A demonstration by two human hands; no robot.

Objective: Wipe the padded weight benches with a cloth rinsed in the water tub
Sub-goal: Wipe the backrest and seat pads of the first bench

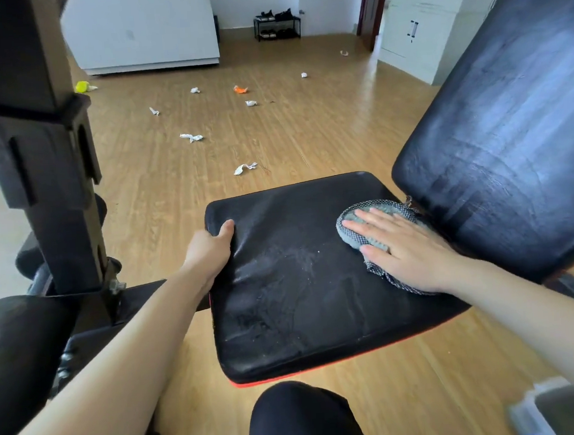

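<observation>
A black padded bench seat with a red underside fills the middle of the view, streaked with wet marks. My left hand grips its left edge, thumb on top. A grey checked cloth lies at the seat's far right corner, and my right hand presses flat on it with fingers spread. The inclined black backrest pad rises to the right, shiny with wet streaks. A pale tub shows at the bottom right corner, blurred; I cannot see water in it.
A dark metal upright of the bench frame stands at the left with foam rollers below. Several crumpled paper scraps litter the wooden floor beyond. A white cabinet and a shoe rack stand at the back. My knee is at the bottom.
</observation>
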